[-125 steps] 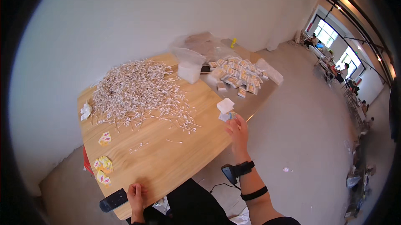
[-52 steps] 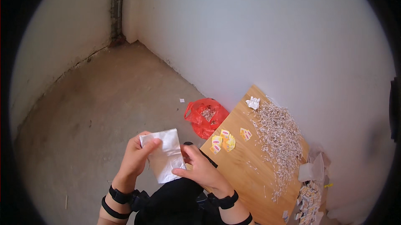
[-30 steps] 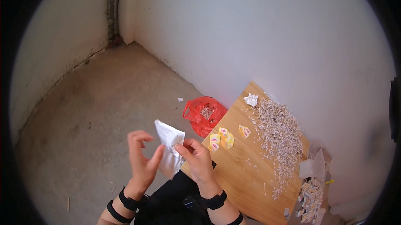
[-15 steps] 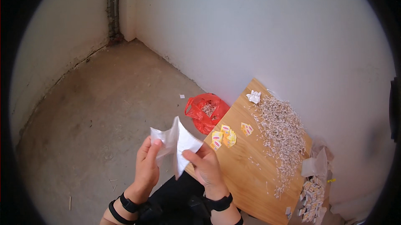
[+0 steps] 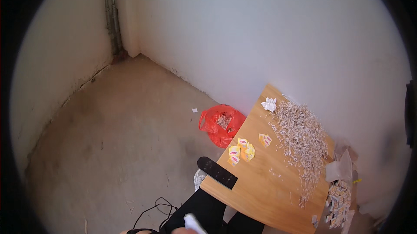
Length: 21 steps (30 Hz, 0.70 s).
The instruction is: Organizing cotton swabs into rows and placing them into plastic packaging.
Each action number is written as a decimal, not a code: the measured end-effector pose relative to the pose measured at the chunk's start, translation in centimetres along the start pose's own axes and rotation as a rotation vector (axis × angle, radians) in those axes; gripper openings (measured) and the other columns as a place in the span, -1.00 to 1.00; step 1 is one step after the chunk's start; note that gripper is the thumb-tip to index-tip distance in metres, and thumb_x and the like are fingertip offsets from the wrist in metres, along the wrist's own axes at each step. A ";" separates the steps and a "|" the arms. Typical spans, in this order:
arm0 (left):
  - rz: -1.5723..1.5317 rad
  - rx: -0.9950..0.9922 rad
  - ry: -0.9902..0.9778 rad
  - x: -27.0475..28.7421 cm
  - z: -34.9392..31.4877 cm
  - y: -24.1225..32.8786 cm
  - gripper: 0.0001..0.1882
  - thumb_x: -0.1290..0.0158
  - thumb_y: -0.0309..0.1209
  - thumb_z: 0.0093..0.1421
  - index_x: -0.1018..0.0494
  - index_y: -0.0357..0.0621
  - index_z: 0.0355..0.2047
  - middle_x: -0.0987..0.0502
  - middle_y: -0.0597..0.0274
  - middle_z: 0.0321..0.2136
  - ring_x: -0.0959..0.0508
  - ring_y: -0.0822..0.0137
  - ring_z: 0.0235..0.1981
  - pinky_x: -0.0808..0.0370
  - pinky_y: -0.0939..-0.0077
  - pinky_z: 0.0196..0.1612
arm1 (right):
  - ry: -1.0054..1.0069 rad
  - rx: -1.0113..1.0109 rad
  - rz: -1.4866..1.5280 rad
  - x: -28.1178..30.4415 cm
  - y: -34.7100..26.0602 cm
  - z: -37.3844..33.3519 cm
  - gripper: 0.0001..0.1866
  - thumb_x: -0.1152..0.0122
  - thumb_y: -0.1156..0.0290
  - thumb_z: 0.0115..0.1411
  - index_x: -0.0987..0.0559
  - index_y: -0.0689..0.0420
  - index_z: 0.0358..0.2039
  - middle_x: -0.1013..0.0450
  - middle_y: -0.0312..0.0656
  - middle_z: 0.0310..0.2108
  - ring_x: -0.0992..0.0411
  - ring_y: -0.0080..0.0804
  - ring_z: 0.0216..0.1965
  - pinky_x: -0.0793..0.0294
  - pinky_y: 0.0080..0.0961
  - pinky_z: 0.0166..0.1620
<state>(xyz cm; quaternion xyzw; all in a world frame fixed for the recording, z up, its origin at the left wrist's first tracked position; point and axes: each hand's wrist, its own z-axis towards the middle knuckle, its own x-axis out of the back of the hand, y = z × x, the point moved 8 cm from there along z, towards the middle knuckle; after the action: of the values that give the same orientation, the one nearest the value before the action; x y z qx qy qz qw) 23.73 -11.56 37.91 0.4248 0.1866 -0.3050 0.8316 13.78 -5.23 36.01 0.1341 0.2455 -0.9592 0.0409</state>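
Observation:
At the bottom edge a folded white tissue (image 5: 193, 224) sticks up over my dark trousers. Just a sliver of my left hand (image 5: 183, 231) shows against it; it seems closed on the tissue, with most of the fingers cut off by the edge. A dark band on the left forearm shows beside it. My right hand is out of view. To the right stands a wooden table (image 5: 256, 195) with a large heap of cotton swabs (image 5: 302, 140). Yellow and white cards (image 5: 241, 150) lie near its left edge, and a smaller group of cards (image 5: 264, 140) beyond them.
A long black object (image 5: 217, 172) lies at the table's left corner. Crumpled white paper (image 5: 269, 104) is at the far end. A red plastic bag (image 5: 221, 137) with swabs stands on the floor. Several small boxes (image 5: 339, 203) sit beyond the right edge. A black cable (image 5: 163, 205) trails by my legs.
Both hands have dropped from the middle toward the lower edge, and the right one has left the view. The tissue, spread between them before, is now folded. The black object is uncovered.

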 end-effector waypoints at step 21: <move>0.112 0.734 0.448 0.9 -3.0 -3.5 -0.75 -0.02 -0.45 0.14 -0.23 0.09 -0.62 -0.30 0.47 -0.54 -0.34 0.52 -0.45 -0.30 0.71 -0.08 | 0.926 -0.289 1.721 -6.4 8.3 -4.9 -0.50 -0.11 0.55 0.08 -0.29 0.22 0.08 -0.33 -0.10 -0.07 -0.26 0.03 0.14 -0.37 0.33 0.02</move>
<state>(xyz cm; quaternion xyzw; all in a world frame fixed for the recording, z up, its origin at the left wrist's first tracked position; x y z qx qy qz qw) 21.97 -10.97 33.59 0.7577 0.2185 -0.2057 0.5796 22.32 -10.09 29.88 0.6227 0.1708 -0.4157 0.6405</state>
